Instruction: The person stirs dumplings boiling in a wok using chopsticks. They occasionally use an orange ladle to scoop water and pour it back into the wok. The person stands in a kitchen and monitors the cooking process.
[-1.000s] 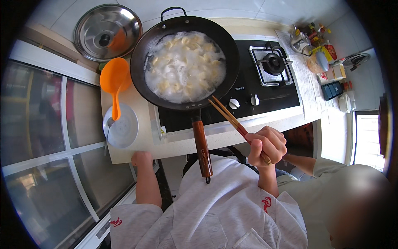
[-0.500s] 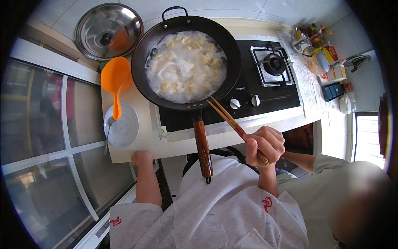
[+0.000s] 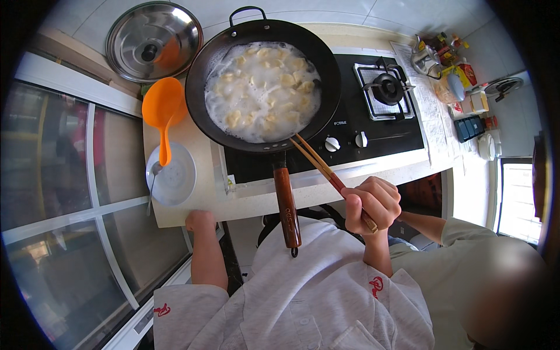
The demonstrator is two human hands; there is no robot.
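Note:
Pale dumplings (image 3: 269,125) float in cloudy, foamy water inside a black wok (image 3: 321,111) on the stove. My right hand (image 3: 373,204) is closed round a pair of wooden chopsticks (image 3: 319,167). Their tips meet at the wok's near rim, and their thick ends stick out below my fist. The wok's brown wooden handle (image 3: 287,207) points toward me, with neither hand on it. At the counter's front edge, my left hand (image 3: 200,220) is balled like a fist; nothing shows in it, though its finger ends are hidden.
An orange ladle (image 3: 162,105) lies left of the wok, its handle over a white bowl (image 3: 178,184) holding a spoon. Behind is a steel lid (image 3: 175,38). A free burner (image 3: 387,89) and knobs are right of the wok. Another person (image 3: 455,262) stands close on my right.
In the wok, the foam and dumplings have shifted, with more dumplings showing through the foam. Both hands and the chopsticks stay in place; the view has moved slightly.

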